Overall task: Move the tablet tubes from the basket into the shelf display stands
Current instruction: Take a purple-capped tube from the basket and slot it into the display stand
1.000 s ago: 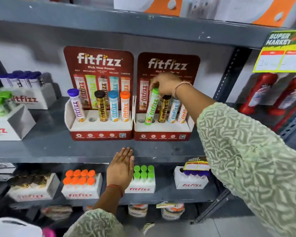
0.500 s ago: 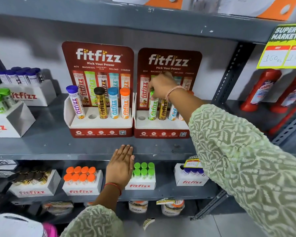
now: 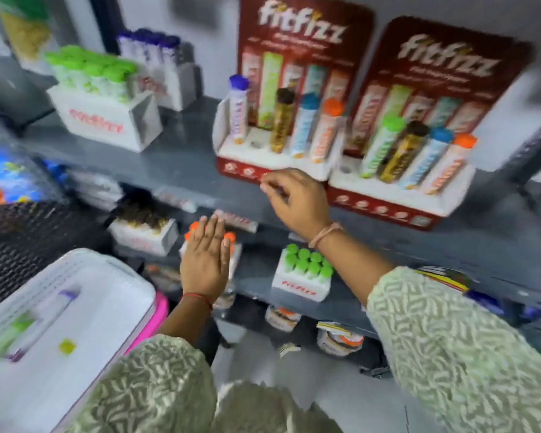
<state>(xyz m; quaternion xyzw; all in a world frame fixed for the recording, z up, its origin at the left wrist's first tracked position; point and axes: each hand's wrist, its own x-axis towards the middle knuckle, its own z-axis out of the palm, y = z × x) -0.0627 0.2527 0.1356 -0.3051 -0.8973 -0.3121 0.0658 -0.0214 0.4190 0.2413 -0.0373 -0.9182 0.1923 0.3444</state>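
The frame is blurred by motion. The right hand (image 3: 297, 203) hangs empty in front of the grey shelf (image 3: 181, 164), its fingers loosely curled and a little apart, the fingertips just in front of the red lower edge of the left display stand (image 3: 263, 151). Up beyond those fingers, that stand holds four tubes, with one bare hole second from its left end. The right display stand (image 3: 397, 195), to the right of the fingers, holds a green-capped tube (image 3: 380, 148) beside brown, blue and orange ones, with a bare hole at its left end. The left hand (image 3: 205, 260) is held flat, fingers pressed together and pointing up, in front of a box of orange-capped tubes (image 3: 231, 239) on the lower shelf. Down to the left of its fingers is the white basket (image 3: 85, 307), where a purple-capped tube (image 3: 49, 320) and a green one (image 3: 5, 339) lie.
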